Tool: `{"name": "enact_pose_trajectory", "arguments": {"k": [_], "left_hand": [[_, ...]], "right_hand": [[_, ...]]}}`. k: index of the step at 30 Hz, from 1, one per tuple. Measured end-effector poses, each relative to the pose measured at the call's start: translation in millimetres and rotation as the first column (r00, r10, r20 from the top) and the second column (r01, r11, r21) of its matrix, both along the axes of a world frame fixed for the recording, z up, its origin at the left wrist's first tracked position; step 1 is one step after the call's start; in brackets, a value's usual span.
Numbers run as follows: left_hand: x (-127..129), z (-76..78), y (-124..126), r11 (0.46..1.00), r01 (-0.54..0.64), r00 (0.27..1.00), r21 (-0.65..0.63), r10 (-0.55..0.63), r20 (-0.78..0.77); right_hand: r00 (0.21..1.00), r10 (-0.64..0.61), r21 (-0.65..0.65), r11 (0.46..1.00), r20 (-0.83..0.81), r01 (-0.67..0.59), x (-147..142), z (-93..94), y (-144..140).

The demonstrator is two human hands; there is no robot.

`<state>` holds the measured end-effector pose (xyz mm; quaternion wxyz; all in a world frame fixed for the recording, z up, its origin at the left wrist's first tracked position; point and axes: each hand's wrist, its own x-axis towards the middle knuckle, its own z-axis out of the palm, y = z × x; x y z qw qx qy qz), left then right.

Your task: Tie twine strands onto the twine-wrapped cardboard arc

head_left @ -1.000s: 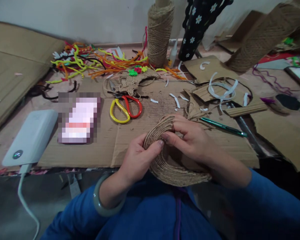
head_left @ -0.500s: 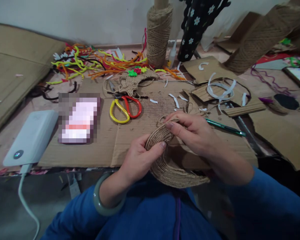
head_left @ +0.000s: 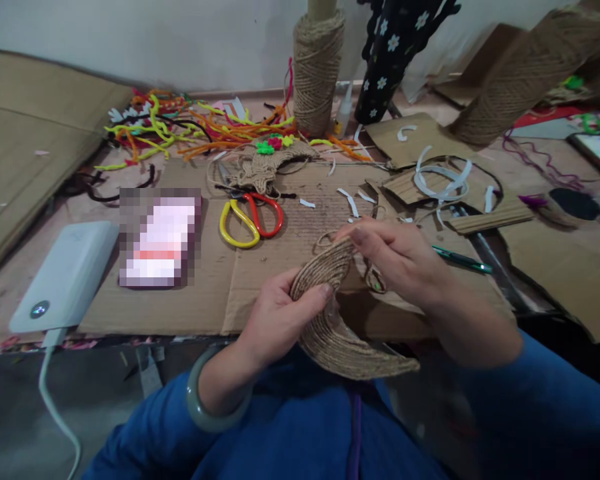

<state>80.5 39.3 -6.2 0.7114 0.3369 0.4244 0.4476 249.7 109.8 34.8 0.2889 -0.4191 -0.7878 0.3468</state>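
A crescent covered in rows of jute twine (head_left: 350,350) is held at the table's front edge, its lower tip pointing right. My left hand (head_left: 280,317) grips its outer curve, thumb lying across the front. At the upper tip my right hand (head_left: 397,257) pinches the jute twine, thumb against the fingers; the exact strand is partly hidden by the fingertips. A small twine loop (head_left: 324,240) stands out left of those fingers, and more loose twine (head_left: 374,277) hangs below the right hand.
Scissors (head_left: 250,220) with yellow and red handles lie ahead on cardboard (head_left: 200,307). A phone (head_left: 163,243) and a white power bank (head_left: 65,277) are at the left. A green pen (head_left: 463,260) lies right. Behind stand a twine spool (head_left: 317,73), a glue bottle (head_left: 344,110) and colourful pipe cleaners (head_left: 180,127).
My right hand has shifted slightly right along the upper tip, uncovering more of the crescent and the loose twine under it. My left hand keeps its grip.
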Motion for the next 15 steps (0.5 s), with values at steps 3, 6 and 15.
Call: {"name": "enact_pose_trajectory", "arguments": {"k": [3, 6, 15], "left_hand": [[-0.2, -1.1, 0.2, 0.999, -0.013, 1.000, 0.037, 0.013, -0.007], [-0.2, -2.8, 0.4, 0.999, -0.032, 0.999, 0.037, 0.032, 0.010], [1.4, -0.4, 1.8, 0.996, -0.090, 0.988, 0.005, 0.088, 0.128]], "right_hand": [[0.998, 0.065, -0.034, 0.997, -0.003, -0.065, 2.4, 2.1, -3.7], [0.993, 0.102, -0.004, 0.995, 0.055, -0.101, -1.9, 0.3, -8.6], [0.990, 0.070, -0.074, 0.994, -0.125, -0.080, -13.4, -7.7, -9.9]]}}
